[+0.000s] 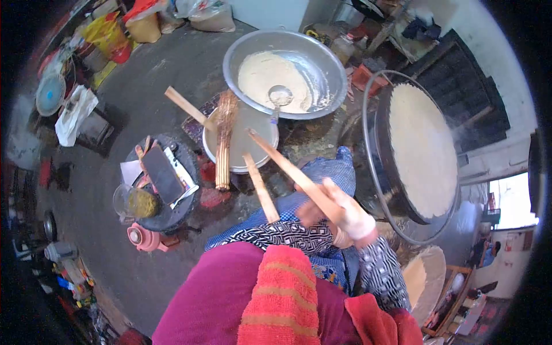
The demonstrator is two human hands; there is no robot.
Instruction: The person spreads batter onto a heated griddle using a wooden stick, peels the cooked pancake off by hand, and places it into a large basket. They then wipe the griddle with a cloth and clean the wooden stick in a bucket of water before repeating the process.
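My right hand (355,215), pale with what looks like flour or batter, is closed on a long flat wooden stick (293,169) that slants up and left towards the basin. My left hand (310,214) sits close against that stick, partly hidden and blurred, so its fingers do not show clearly. A shorter wooden strip (261,191) lies to the left, its lower end at my sleeve. To the right stands a round griddle (379,155) with a thin pale layer of batter (422,149) spread over it, a metal ring (366,138) around its side.
A large metal bowl (230,63) holds pale batter and a ladle (280,96). Across a smaller basin (259,138) lie a bundled straw brush (224,138) and another wooden stick (187,107). A low round stool (187,213) at left carries several items; a pink flask (146,237) stands below it.
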